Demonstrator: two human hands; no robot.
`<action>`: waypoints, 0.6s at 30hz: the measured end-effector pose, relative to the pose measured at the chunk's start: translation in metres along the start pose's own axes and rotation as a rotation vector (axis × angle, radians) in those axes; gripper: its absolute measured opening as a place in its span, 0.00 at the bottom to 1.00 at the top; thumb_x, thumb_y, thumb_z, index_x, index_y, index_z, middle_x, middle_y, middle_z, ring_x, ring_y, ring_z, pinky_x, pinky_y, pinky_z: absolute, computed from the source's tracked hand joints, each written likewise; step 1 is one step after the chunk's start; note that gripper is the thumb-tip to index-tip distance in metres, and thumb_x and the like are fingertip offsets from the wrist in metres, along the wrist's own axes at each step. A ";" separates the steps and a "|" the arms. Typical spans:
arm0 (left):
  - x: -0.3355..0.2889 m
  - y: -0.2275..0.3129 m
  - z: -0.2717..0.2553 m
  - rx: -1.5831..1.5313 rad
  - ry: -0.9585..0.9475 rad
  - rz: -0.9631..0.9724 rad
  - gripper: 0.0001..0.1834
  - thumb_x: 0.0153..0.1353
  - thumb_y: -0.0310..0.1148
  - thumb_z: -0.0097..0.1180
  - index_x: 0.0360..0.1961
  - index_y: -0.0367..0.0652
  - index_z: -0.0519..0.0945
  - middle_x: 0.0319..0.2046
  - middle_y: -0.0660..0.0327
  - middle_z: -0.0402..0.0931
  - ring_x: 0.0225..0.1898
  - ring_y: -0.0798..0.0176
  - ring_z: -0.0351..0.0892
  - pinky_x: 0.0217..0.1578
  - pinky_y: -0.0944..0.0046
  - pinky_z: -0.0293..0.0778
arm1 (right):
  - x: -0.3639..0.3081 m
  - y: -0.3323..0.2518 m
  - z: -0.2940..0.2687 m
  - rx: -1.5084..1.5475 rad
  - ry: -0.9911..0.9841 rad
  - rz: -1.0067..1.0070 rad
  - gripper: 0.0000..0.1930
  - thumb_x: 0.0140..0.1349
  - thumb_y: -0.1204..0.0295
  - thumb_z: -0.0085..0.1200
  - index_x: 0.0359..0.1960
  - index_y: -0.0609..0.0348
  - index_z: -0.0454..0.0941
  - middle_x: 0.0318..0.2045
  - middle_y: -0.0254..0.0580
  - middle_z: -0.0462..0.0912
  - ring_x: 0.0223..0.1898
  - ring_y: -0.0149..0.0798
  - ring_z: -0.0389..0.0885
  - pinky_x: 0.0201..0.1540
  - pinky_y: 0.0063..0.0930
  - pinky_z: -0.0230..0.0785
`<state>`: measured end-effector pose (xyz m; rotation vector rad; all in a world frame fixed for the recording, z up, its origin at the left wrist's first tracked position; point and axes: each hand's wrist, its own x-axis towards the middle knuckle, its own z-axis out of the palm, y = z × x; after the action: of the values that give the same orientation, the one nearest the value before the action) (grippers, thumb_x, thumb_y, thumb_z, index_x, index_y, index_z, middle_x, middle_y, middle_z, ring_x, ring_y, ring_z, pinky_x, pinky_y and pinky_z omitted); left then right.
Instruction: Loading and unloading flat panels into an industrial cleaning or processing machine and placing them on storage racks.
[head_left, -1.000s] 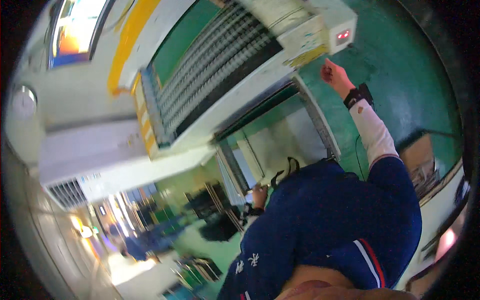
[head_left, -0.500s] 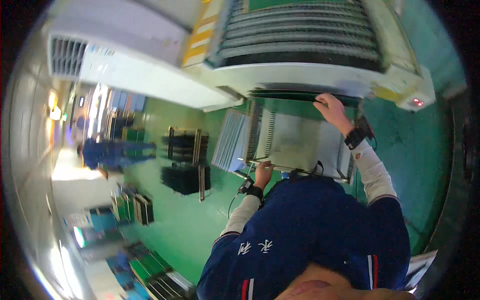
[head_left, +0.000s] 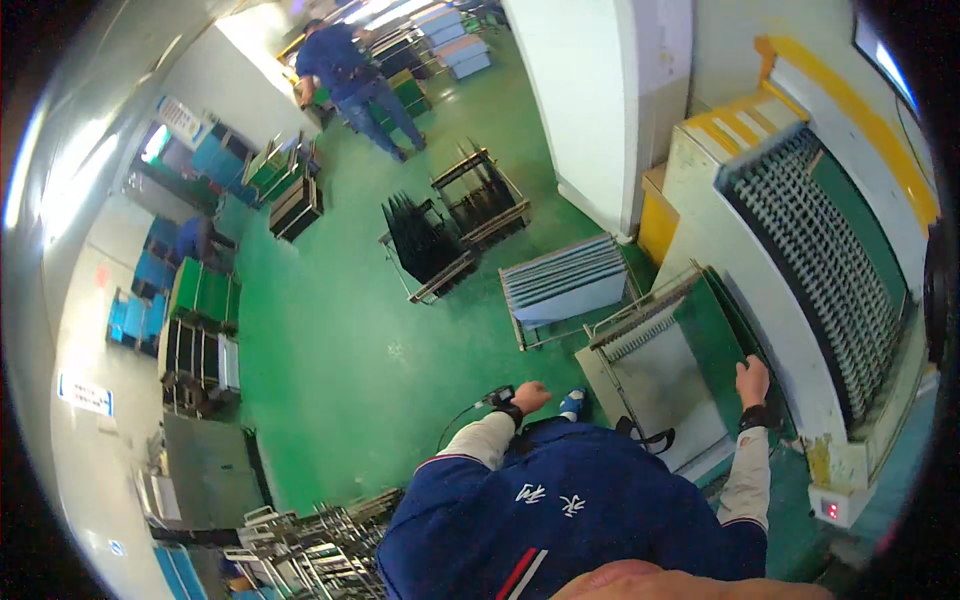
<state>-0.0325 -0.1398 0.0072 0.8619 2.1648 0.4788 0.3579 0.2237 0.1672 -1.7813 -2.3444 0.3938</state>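
My right hand (head_left: 752, 382) is closed at the edge of a green flat board (head_left: 708, 335). The board stands in a metal-framed rack (head_left: 612, 362) with slotted side rails, in front of the machine. Its fingertips are small here, but they look pinched on the board's edge. A pale grey flat surface (head_left: 655, 385) shows inside the rack beside the board. My left hand (head_left: 530, 397) hangs loosely curled left of the rack, apart from it, with nothing visible in it. Both wrists carry dark strapped devices.
A machine with a bed of rollers (head_left: 815, 260) stands at right. Next to the rack is another rack of pale blue panels (head_left: 565, 285). Racks of dark boards (head_left: 425, 245) stand on the green floor. A person (head_left: 350, 75) is at the far side; metal frames (head_left: 325, 550) lie lower left.
My view has swung left, bringing more floor and racks into sight. My left hand has come off the rack's rail. My right hand stays by the boards.
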 end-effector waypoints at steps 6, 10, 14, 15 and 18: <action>0.010 -0.059 -0.005 -0.084 -0.073 -0.093 0.22 0.46 0.49 0.58 0.32 0.42 0.84 0.28 0.52 0.81 0.33 0.51 0.81 0.38 0.54 0.75 | -0.003 0.027 0.015 -0.150 -0.031 -0.069 0.09 0.56 0.69 0.54 0.31 0.63 0.75 0.31 0.59 0.77 0.38 0.60 0.75 0.38 0.49 0.65; 0.012 -0.070 -0.008 -0.233 -0.100 -0.158 0.19 0.49 0.45 0.61 0.31 0.38 0.82 0.20 0.60 0.78 0.19 0.64 0.76 0.22 0.63 0.73 | 0.000 0.010 -0.017 -0.237 0.088 -0.092 0.10 0.55 0.67 0.54 0.29 0.62 0.73 0.29 0.56 0.77 0.35 0.58 0.75 0.35 0.47 0.65; 0.035 -0.090 -0.022 -0.196 -0.200 -0.142 0.20 0.50 0.47 0.58 0.30 0.38 0.82 0.21 0.58 0.79 0.19 0.64 0.77 0.21 0.61 0.73 | -0.004 0.012 -0.050 -0.066 0.323 -0.160 0.12 0.57 0.67 0.52 0.35 0.65 0.75 0.31 0.55 0.78 0.37 0.56 0.76 0.38 0.45 0.65; 0.042 -0.091 -0.026 -0.202 -0.199 -0.146 0.20 0.50 0.47 0.58 0.30 0.38 0.82 0.21 0.58 0.79 0.19 0.64 0.77 0.21 0.61 0.73 | -0.005 -0.008 -0.074 -0.126 0.306 -0.090 0.12 0.58 0.68 0.52 0.39 0.65 0.75 0.34 0.55 0.79 0.39 0.55 0.76 0.40 0.44 0.65; 0.072 -0.082 -0.028 -0.068 -0.267 -0.161 0.19 0.52 0.47 0.56 0.29 0.40 0.82 0.20 0.58 0.78 0.18 0.61 0.77 0.23 0.59 0.73 | -0.011 0.001 -0.133 -0.197 0.308 0.016 0.15 0.59 0.68 0.51 0.45 0.65 0.75 0.40 0.56 0.79 0.43 0.54 0.76 0.44 0.42 0.66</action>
<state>-0.1245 -0.1482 -0.0570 0.6670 1.9413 0.3343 0.4004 0.2274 0.2932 -1.7926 -2.2135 -0.1092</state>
